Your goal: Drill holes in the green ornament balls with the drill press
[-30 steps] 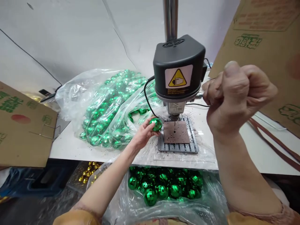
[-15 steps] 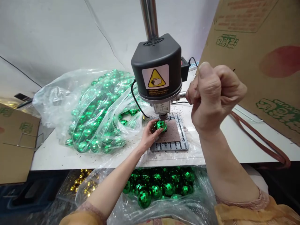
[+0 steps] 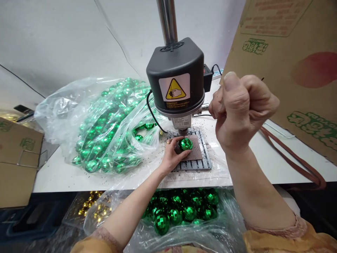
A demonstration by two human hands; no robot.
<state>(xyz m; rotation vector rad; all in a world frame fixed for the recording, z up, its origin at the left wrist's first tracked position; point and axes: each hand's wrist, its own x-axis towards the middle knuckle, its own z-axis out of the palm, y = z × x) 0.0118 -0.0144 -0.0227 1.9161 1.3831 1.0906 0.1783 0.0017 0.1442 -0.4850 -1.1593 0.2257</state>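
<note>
A shiny green faceted ball rests on the wooden pad under the drill press. My left hand grips it from the left, thumb in front and fingers behind. The chuck is right above the ball, and a thin bit seems to reach its top. My right hand is closed in a fist at the right of the drill head. Its fingers wrap round the feed lever, most of which is hidden behind them.
A clear plastic bag of green balls lies on the left of the table. More green balls fill a bag below the front edge, beside gold balls. A large cardboard box stands right; a brown strap lies near it.
My left hand has moved slightly right and turned the ball, bringing it under the bit. My right hand stays nearly in place on the lever.
</note>
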